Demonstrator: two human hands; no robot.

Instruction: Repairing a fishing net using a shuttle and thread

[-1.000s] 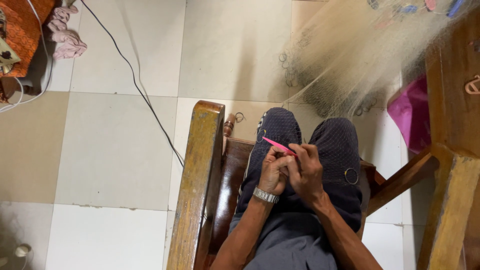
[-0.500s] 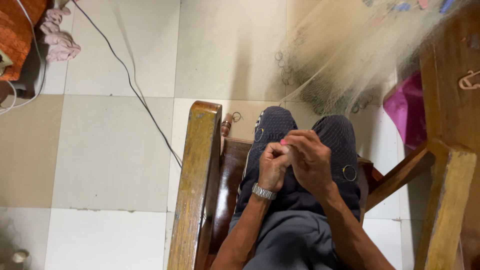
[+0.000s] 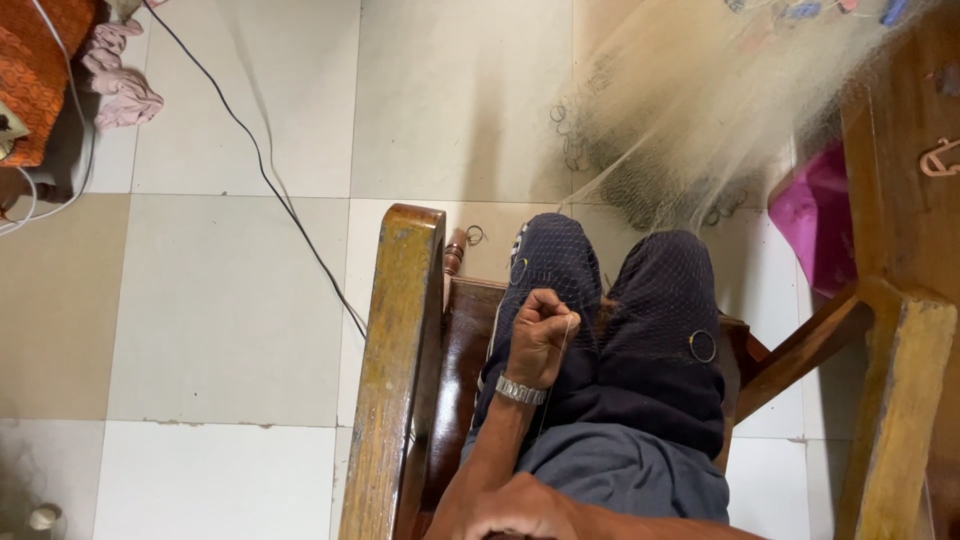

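Observation:
I sit in a wooden chair (image 3: 395,380) with a fine pale fishing net (image 3: 690,130) draped from the floor over my dark-trousered knees. My left hand (image 3: 540,335), with a metal watch at the wrist, is a closed fist pinching the net on my left knee. A thin taut thread (image 3: 556,385) runs from that fist down toward my body. My right hand (image 3: 520,512) is pulled back close to me at the bottom edge, and its fingers are hidden. A small metal ring (image 3: 703,346) of the net lies on my right thigh.
Heavy wooden furniture (image 3: 900,380) stands close on the right, with a pink bag (image 3: 815,220) behind it. A black cable (image 3: 270,180) crosses the tiled floor on the left. Pink cloth (image 3: 120,75) and orange fabric (image 3: 35,70) lie at the far left.
Both hands were together on my knee around a pink needle. Now my right hand has drawn back toward my body, the needle is out of sight, and the left fist stays on the net.

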